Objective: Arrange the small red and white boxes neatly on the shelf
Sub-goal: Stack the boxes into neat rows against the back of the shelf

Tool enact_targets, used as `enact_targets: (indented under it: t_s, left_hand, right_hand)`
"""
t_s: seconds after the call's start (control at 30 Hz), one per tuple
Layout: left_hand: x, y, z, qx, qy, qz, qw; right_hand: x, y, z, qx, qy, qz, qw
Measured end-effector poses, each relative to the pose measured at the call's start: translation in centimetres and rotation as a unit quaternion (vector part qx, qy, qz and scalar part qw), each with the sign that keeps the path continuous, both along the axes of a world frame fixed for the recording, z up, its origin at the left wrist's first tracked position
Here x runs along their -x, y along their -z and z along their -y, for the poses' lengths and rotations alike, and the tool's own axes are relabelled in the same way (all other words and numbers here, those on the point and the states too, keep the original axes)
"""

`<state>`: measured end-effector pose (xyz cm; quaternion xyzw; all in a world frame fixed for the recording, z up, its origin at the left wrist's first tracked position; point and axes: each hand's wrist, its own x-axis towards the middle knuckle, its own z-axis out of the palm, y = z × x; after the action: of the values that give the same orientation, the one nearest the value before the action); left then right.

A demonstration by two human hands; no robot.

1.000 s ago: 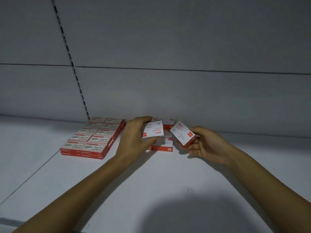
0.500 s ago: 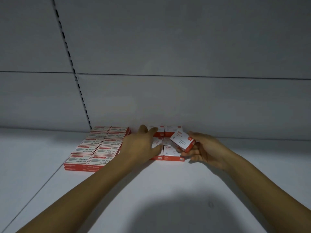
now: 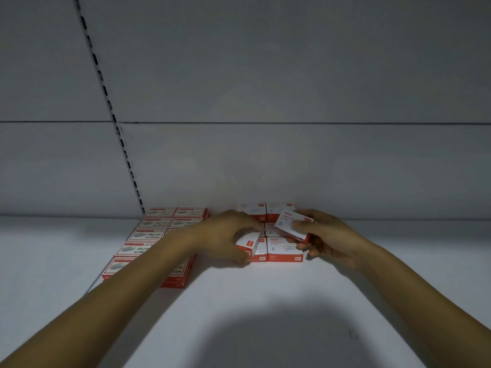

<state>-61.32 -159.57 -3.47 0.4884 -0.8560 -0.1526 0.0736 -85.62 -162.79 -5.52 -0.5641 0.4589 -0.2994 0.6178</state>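
Observation:
Several small red and white boxes (image 3: 284, 248) lie in two columns on the white shelf (image 3: 260, 301), close to the back wall. My left hand (image 3: 228, 236) grips one box (image 3: 251, 244) by its sides, tilted, at the front of the left column. My right hand (image 3: 322, 235) holds another box (image 3: 288, 224) tilted above the right column. The boxes under my hands are partly hidden.
A block of larger flat red and white boxes (image 3: 154, 236) lies to the left, partly under my left forearm. A slotted upright (image 3: 111, 112) runs up the grey back wall. My shadow falls on the near shelf.
My left hand has brought its box down from the air onto the front of the left column. My right hand with its box has shifted slightly toward the back.

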Motion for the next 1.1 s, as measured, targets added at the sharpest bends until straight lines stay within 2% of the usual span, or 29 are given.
enact_targets:
  t_s: [0.2, 0.3, 0.4, 0.5, 0.6, 0.67, 0.77, 0.9, 1.1]
  left_hand:
    - [0.2, -0.5, 0.7, 0.072, -0.100, 0.014, 0.992]
    - [0.7, -0.9, 0.9, 0.085, -0.199, 0.037, 0.976]
    - [1.6, -0.7, 1.4, 0.096, -0.274, 0.104, 0.951]
    - [2.9, 0.2, 2.0, 0.127, -0.300, 0.151, 0.933]
    - [3.8, 1.3, 2.5, 0.143, -0.309, 0.168, 0.925]
    - [3.9, 1.8, 2.7, 0.153, -0.319, 0.159, 0.922]
    - [4.0, 2.1, 2.7, 0.167, -0.326, 0.136, 0.921]
    - [2.5, 2.2, 2.3, 0.122, -0.302, 0.051, 0.944]
    - [0.5, 3.3, 1.6, 0.146, -0.231, -0.025, 0.962]
  right_hand:
    - [-0.5, -0.7, 0.9, 0.038, -0.002, -0.017, 0.999]
    - [-0.9, -1.2, 1.3, 0.067, 0.008, -0.065, 0.996]
    - [-1.6, -1.3, 1.8, 0.067, 0.035, -0.105, 0.992]
    - [-2.5, -1.0, 2.2, 0.064, 0.070, -0.148, 0.984]
    - [-2.8, -0.2, 2.7, 0.135, 0.100, -0.253, 0.953]
    - [-2.8, 0.6, 3.0, 0.191, 0.109, -0.301, 0.928]
    - [-2.6, 1.4, 2.9, 0.221, 0.114, -0.335, 0.909]
    - [-2.2, 2.0, 2.4, 0.212, 0.128, -0.295, 0.923]
    - [-1.4, 2.2, 1.6, 0.229, 0.092, -0.266, 0.932]
